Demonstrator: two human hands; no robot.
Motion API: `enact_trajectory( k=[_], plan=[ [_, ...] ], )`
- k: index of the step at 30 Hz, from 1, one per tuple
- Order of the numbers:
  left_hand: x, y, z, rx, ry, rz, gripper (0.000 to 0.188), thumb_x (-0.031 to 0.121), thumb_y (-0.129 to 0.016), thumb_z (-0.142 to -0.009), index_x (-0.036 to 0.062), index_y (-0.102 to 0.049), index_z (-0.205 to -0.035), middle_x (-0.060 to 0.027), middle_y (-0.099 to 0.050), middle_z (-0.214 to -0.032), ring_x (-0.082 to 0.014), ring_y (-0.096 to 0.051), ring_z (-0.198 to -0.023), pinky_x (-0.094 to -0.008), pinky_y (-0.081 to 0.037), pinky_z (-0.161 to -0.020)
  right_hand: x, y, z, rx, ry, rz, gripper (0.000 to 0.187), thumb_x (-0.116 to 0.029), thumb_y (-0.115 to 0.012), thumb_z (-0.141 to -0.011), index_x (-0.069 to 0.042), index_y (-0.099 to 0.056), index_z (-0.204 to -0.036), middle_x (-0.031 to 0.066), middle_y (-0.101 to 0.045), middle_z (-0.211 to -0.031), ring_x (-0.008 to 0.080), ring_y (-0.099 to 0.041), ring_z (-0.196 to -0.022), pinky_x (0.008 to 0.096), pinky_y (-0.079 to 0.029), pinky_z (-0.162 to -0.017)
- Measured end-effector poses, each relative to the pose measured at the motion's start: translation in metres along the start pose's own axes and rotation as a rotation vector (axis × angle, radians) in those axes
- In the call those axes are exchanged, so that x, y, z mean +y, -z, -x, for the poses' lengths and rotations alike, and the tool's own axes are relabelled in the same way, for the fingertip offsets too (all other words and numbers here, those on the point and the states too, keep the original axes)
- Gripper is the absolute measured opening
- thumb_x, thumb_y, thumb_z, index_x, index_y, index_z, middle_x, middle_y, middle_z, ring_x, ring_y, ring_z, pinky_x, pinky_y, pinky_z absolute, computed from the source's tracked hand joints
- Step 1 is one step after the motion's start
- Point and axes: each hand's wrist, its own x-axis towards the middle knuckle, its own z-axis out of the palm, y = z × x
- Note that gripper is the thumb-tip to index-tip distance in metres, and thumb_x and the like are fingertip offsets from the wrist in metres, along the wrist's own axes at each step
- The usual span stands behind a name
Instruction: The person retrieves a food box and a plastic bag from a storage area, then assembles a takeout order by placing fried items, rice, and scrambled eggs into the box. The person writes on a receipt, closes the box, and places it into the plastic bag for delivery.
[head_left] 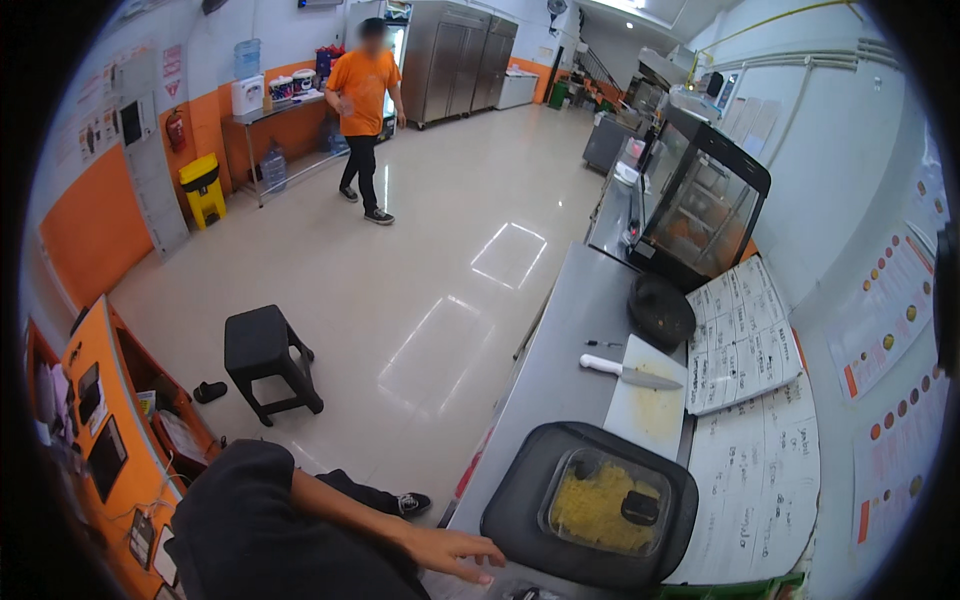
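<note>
My left hand (450,552) reaches in over the near edge of the metal counter, fingers apart and holding nothing. Just right of it sits a dark grey tray-like piece (520,500) with rounded corners. On that piece is a clear plastic container (600,506) with crumbly yellow food inside; a black part shows at its right side. Farther along lies a white cutting board (648,405) with brown smears, and a white-handled knife (650,379) rests across it. A pen (603,344) lies beside the board. My right hand is out of view.
A dark round bowl-like thing (660,310) and a glass display case (700,205) stand farther along the counter. Handwritten white sheets (750,490) line its wall side. A black stool (268,350) and an orange desk (120,440) are at left. A person in orange (365,95) walks beyond.
</note>
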Motion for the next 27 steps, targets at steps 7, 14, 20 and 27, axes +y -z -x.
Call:
enact_trajectory(
  k=[7,14,20,27],
  plan=[
    [0.004,-0.015,0.01,-0.003,-0.234,-0.59,0.046,0.035,-0.067,-0.09,0.0064,-0.056,-0.124,-0.014,-0.053,-0.13,-0.0299,-0.051,-0.122,-0.0413,-0.043,-0.101,0.042,-0.002,0.049,0.054,-0.05,-0.057,0.043,-0.008,-0.056,-0.089,-0.002,-0.054,-0.132,0.0197,-0.059,-0.129,0.0327,-0.058,-0.112,0.0393,-0.045,-0.097],
    [0.006,-0.002,-0.012,0.203,-0.305,-0.251,0.025,0.028,-0.069,-0.089,0.0029,-0.066,-0.094,-0.0119,-0.066,-0.097,-0.0289,-0.064,-0.093,-0.0371,-0.052,-0.08,0.153,0.01,0.147,0.154,-0.167,-0.146,0.043,-0.011,-0.055,-0.091,0.0,-0.053,-0.132,0.0204,-0.058,-0.131,0.0331,-0.058,-0.115,0.0391,-0.044,-0.099],
    [0.048,0.034,-0.006,0.117,0.197,0.175,0.022,0.022,-0.067,-0.094,0.0054,-0.064,-0.08,0.0031,-0.063,-0.076,-0.0051,-0.055,-0.072,-0.0251,-0.045,-0.065,0.145,0.075,0.184,-0.008,-0.143,-0.31,0.041,-0.012,-0.055,-0.092,0.005,-0.053,-0.129,0.0253,-0.057,-0.13,0.0376,-0.054,-0.12,0.0426,-0.041,-0.103],
    [0.075,0.05,-0.026,-0.285,0.367,0.512,0.025,0.015,-0.056,-0.098,-0.0034,-0.063,-0.113,-0.0095,-0.07,-0.09,-0.009,-0.058,-0.058,-0.0239,-0.049,-0.058,-0.011,0.227,0.323,0.333,-0.003,-0.774,0.054,0.014,-0.038,-0.075,0.003,-0.058,-0.124,0.0177,-0.064,-0.116,0.0256,-0.061,-0.115,0.0354,-0.048,-0.095]
  ],
)
